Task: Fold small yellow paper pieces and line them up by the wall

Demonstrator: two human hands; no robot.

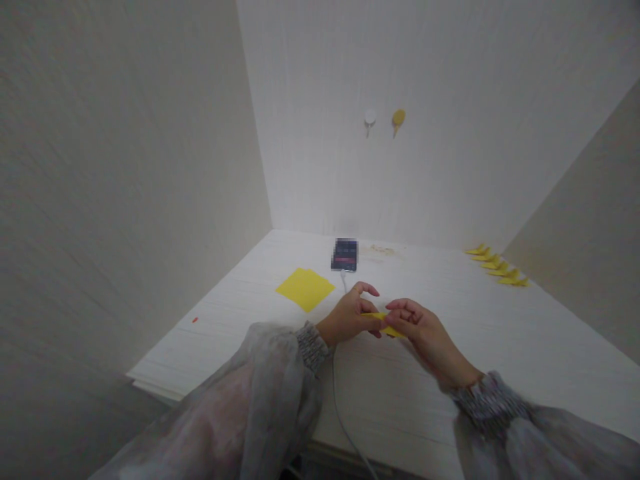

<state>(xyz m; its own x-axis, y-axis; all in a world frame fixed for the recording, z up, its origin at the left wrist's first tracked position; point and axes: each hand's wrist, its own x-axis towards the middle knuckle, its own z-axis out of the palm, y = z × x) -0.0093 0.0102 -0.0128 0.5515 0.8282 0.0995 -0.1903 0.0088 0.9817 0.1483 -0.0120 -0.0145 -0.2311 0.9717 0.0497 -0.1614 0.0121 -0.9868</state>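
My left hand [350,315] and my right hand [420,332] meet over the middle of the white table [500,347]. Both pinch one small folded piece of yellow paper [384,325] between their fingertips, just above the table top. Most of that paper is hidden by my fingers. A flat yellow square sheet [305,288] lies to the left of my left hand, apart from it. Grey gauzy sleeves cover both my forearms.
A phone [345,255] lies beyond my hands, its white cable [340,400] running back under my left wrist and off the front edge. Several folded yellow paper pieces [497,265] sit in a row at the far right. Two wall hooks [384,120] hang above. Walls close in left and behind.
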